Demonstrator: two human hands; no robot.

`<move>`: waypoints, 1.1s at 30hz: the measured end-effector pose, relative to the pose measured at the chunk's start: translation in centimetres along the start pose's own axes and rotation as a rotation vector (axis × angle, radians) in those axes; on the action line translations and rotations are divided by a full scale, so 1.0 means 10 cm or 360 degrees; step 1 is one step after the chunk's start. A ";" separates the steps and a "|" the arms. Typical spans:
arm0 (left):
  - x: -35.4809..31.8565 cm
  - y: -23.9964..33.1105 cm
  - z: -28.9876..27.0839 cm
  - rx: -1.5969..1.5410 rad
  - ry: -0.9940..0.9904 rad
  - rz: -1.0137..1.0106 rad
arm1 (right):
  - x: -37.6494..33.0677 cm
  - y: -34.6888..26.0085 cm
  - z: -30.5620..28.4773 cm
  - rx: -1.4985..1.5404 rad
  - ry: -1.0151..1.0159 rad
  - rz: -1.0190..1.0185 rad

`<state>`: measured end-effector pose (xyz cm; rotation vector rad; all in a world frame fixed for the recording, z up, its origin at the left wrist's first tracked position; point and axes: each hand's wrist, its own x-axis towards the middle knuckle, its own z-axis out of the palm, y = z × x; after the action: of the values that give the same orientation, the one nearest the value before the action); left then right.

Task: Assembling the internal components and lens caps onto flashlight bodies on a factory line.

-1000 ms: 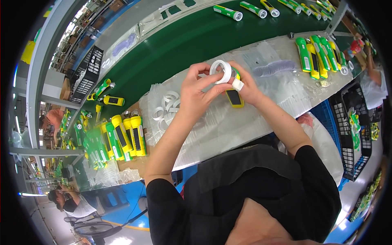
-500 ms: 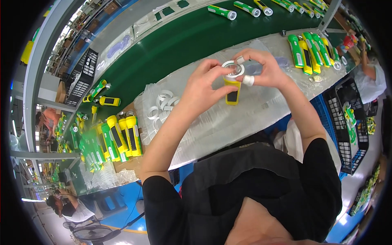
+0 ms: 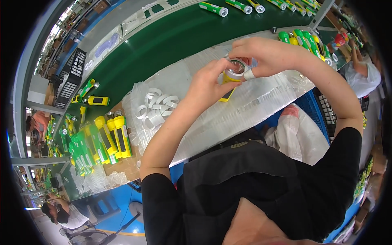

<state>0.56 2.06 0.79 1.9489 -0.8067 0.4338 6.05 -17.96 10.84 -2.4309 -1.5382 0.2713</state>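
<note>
Above the plastic-covered bench, a yellow flashlight [image 3: 227, 97] with a dark panel stands with its round head up between both my hands. A white ring [image 3: 235, 76] sits round the head, and the bowl inside looks clear and shiny. My left hand [image 3: 209, 83] grips the head from the left, thumb low on the ring and a fingertip over its opening. From the right, my right hand [image 3: 267, 56] curls round the far side of the ring, with white tape on its thumb. Its other fingertips are partly hidden. Loose white rings [image 3: 156, 109] lie heaped to the left of my left forearm.
Several yellow and green flashlights [image 3: 107, 141] lie at the left and more [image 3: 304, 41] at the right. A green belt [image 3: 163, 49] carrying flashlights runs behind the bench. A blue crate [image 3: 312, 110] stands below the right edge. Other people work at both sides.
My right hand has swung over the far side of the flashlight head, its elbow moving outward and its forearm now lying across the right-hand flashlights. My left hand keeps its grip.
</note>
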 end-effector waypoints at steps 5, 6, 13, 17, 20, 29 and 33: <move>-0.01 -0.01 0.00 0.0017 -0.0046 -0.0105 | -0.01 0.02 0.09 0.0045 0.0106 0.0047; 0.00 -0.01 -0.01 0.0009 -0.0045 -0.0105 | 0.01 0.00 0.09 0.0066 0.0111 0.0135; 0.05 -0.14 0.10 0.0064 0.0019 -0.0165 | 0.10 -0.12 0.19 -0.0176 0.0259 0.0886; 0.07 -0.11 0.08 0.0043 0.0004 -0.0147 | 0.03 0.15 0.24 0.0005 0.0376 0.0259; 0.05 -0.04 0.07 0.0149 0.0021 -0.0101 | 0.03 0.06 0.25 -0.0032 0.0327 0.0267; 0.09 -0.15 0.10 0.0008 0.0096 -0.0022 | -0.01 0.15 0.20 -0.0028 0.0414 0.0165; 0.09 -0.18 0.11 0.0044 0.0076 -0.0066 | 0.19 -0.22 0.08 -0.0365 -0.0057 0.1049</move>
<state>2.44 1.37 -0.40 1.9702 -0.7316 0.4674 4.78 -15.26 10.74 -3.0676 -0.7593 0.2644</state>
